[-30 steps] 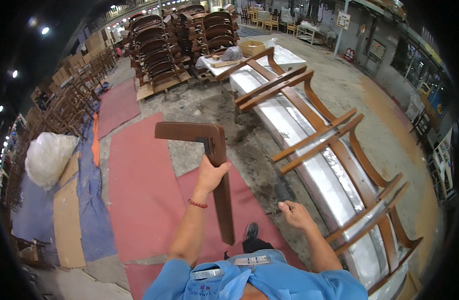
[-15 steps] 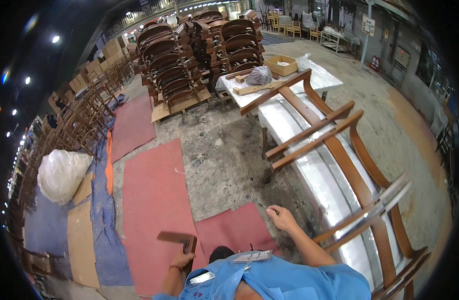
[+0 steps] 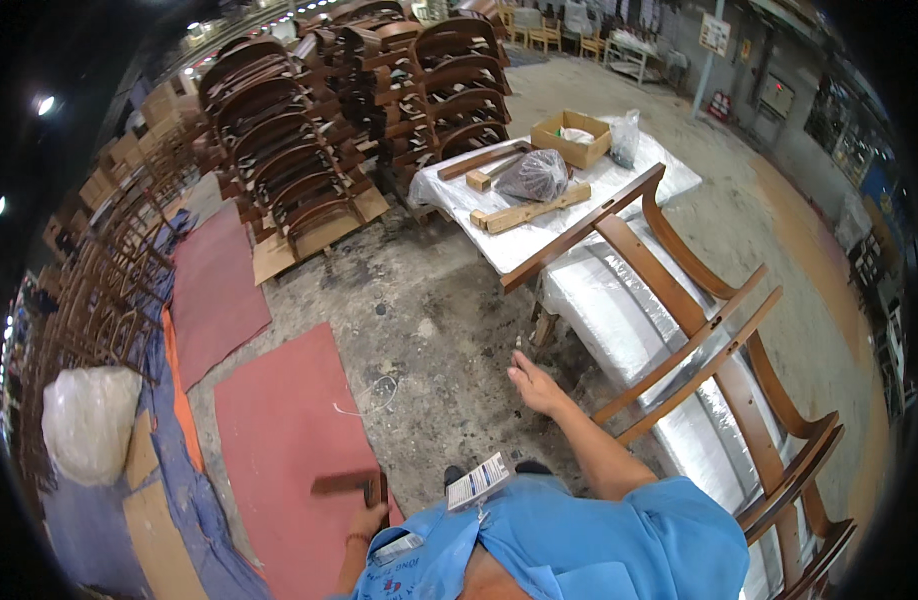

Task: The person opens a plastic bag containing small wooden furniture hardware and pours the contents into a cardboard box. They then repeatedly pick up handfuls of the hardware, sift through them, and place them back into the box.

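Head view, and down on the near left the left hand (image 3: 365,522) had its grip on an L-shaped brown wooden piece (image 3: 341,483), held low above a red mat (image 3: 289,410)! Across to the right, the right hand (image 3: 539,387) reached out over bare concrete, fingers curled around a slim tool (image 3: 520,345), only its small tip showing. Just beside that forearm, curved wooden frames (image 3: 651,270) lay in a row along a silvery, film-covered long counter (image 3: 589,300). Farther off, the film-covered far counter (image 3: 449,198) carried a yellow box (image 3: 571,150), a grey plastic bag (image 3: 532,175) and wooden blocks (image 3: 539,208). And far left of that, tall stacks of dark curved chair parts (image 3: 269,140) towered!
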A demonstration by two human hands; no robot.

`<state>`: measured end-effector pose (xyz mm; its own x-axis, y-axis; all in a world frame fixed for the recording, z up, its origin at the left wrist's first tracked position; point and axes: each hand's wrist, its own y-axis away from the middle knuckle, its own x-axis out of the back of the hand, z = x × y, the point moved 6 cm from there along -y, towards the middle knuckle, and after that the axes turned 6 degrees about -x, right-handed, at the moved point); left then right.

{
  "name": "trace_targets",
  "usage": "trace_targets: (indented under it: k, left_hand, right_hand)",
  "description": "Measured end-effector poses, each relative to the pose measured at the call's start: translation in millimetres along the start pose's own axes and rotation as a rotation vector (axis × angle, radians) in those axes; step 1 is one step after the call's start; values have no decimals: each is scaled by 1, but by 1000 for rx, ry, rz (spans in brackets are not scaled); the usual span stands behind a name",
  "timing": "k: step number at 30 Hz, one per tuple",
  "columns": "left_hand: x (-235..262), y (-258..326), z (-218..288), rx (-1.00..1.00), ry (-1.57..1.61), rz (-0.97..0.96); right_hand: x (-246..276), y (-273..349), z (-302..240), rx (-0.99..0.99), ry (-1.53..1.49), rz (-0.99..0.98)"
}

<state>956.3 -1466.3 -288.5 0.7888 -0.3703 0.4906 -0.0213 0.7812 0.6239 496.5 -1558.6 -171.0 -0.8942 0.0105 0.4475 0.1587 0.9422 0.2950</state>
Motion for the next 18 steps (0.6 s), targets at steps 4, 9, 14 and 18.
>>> trace_targets:
  k: [4, 9, 14, 18]
  left_hand:
    - [32, -140, 151, -350, -35, -42]
    - [26, -258, 365, -606, -278, -104]
    - [26, -290, 570, -821, -258, -179]
    - [53, -305, 705, -982, -56, -261]
  right_hand:
    - [17, -70, -26, 9, 100, 52]
    - [42, -188, -36, 140, 149, 157]
    - [72, -301, -57, 69, 46, 181]
    - [91, -366, -94, 85, -79, 187]
